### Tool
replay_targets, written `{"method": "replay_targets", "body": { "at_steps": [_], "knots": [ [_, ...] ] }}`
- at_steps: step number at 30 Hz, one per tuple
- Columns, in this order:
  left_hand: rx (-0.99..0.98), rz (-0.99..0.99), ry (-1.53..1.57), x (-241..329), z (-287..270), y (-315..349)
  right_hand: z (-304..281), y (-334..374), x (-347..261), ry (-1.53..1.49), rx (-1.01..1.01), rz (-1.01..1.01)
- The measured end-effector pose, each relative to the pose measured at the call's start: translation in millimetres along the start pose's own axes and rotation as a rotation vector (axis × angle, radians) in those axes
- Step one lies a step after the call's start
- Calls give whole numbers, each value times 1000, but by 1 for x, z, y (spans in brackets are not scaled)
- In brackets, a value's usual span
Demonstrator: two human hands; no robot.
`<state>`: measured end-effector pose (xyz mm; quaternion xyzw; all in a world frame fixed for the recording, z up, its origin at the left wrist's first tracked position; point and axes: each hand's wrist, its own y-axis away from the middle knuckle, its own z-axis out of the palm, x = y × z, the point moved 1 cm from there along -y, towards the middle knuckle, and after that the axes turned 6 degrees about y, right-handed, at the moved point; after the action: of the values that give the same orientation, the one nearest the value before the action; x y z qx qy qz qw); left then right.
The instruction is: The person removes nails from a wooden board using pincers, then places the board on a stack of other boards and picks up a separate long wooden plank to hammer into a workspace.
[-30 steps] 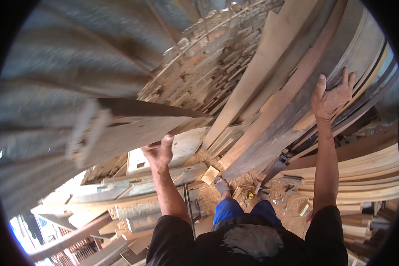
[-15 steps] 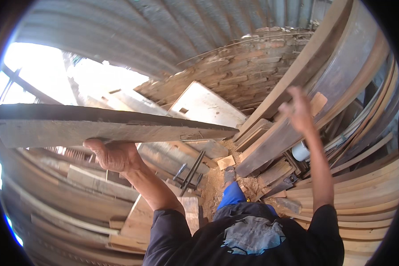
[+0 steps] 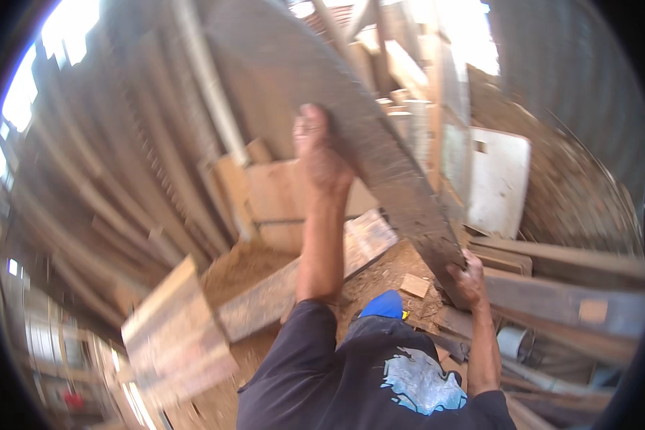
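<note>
A long, dark wooden plank (image 3: 351, 118) slants across the view, from the upper left down toward my right side. My left hand (image 3: 321, 150) is closed on the plank's left edge around its middle, thumb side up. Near the lower end of the plank, my right hand (image 3: 470, 278) grips its right edge. Both arms reach forward, and the far end of the plank runs out past the top of the picture. The view is smeared by motion, so the fingertips behind the wood are hidden.
Boards (image 3: 115, 172) lean in a row along the left. A pale block (image 3: 175, 330) and a board (image 3: 265, 301) lie lower left. Sawdust and a small offcut (image 3: 415, 285) cover the floor by my feet. Stacked planks (image 3: 573, 301) and a white panel (image 3: 498, 179) stand at right.
My view has turned to the left. My right hand, free and raised before, has come down onto the plank's near end. The plank now slants instead of lying nearly level.
</note>
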<state>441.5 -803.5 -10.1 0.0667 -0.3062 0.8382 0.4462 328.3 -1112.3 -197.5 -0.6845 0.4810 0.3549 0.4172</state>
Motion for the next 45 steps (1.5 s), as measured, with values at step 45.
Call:
{"method": "replay_targets", "body": {
  "at_steps": [45],
  "knots": [
    [1976, -234, -153, 419, -463, 613, 379, 143, 20, 505, -966, 160]
  ]
}}
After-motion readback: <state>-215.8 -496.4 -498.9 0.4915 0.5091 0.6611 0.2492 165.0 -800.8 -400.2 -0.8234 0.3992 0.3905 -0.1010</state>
